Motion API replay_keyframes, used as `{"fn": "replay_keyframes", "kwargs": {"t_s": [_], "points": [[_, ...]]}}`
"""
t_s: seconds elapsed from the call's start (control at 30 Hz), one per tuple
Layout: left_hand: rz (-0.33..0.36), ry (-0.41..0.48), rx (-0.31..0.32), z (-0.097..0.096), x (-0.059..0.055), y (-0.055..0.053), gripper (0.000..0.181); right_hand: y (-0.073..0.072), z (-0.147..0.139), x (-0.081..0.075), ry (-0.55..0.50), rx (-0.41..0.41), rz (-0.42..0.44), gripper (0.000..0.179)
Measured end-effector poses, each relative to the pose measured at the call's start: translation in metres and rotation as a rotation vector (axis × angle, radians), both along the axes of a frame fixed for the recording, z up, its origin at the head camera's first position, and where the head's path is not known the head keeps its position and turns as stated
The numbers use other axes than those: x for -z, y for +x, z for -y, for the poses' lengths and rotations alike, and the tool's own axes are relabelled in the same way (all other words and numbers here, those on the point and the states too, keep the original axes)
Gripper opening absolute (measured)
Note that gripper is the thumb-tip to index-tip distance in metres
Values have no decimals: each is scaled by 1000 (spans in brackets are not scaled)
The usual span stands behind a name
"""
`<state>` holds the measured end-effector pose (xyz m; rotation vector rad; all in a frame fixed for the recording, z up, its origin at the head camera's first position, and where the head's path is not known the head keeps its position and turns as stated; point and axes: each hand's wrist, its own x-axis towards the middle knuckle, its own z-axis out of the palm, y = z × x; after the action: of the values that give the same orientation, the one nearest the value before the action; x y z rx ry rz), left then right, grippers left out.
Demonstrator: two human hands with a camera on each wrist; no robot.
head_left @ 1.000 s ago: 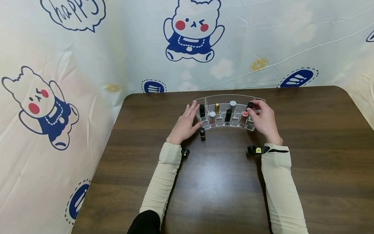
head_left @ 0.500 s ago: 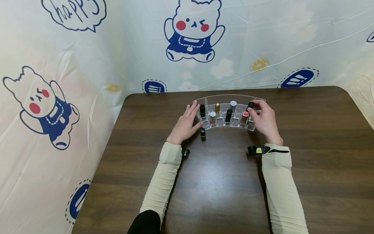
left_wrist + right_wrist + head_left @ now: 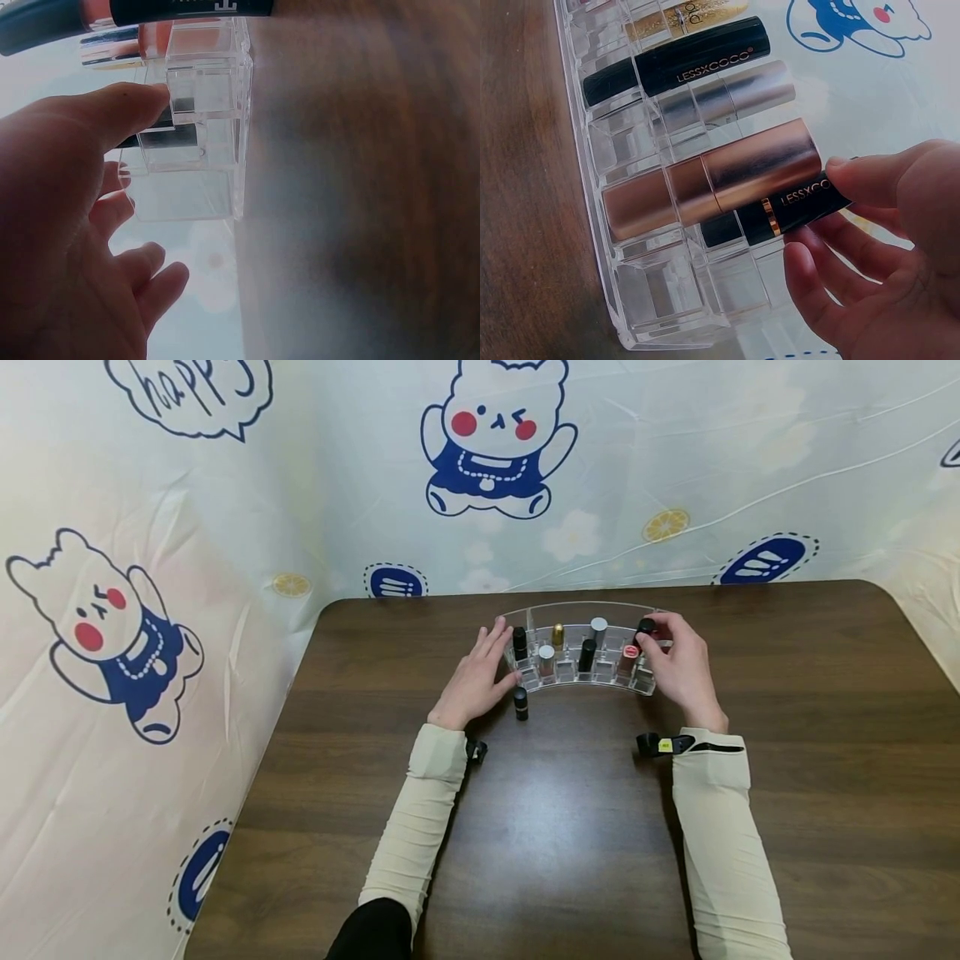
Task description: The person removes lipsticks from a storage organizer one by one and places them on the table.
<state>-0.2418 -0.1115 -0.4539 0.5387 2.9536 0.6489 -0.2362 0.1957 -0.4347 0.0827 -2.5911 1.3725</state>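
Observation:
A clear, curved lipstick organizer stands near the table's back edge. My right hand pinches a black lipstick with a gold band by its cap, between thumb and fingers; its lower end sits in a back-row slot at the right end. In front of it is a rose-gold lipstick. At the organizer's left end rests my left hand, fingers extended along the side and thumb at the front corner. Just in front of that corner, a black lipstick stands upright on the table.
Several other lipsticks fill organizer slots, among them a gold one, a silver one and a black one. The brown wooden table extends toward me. A printed cloth hangs behind and at the left.
My right hand and the black lipstick it pinches have shifted very slightly up and to the right in the head view. The left hand stays in place.

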Motion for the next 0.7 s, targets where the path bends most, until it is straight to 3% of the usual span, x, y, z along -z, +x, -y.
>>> {"fn": "replay_keyframes", "kwargs": {"t_s": [0.7], "points": [[-28,-38,0,0,0,2,75,8,2,-17,-37,69,-99,33]]}}
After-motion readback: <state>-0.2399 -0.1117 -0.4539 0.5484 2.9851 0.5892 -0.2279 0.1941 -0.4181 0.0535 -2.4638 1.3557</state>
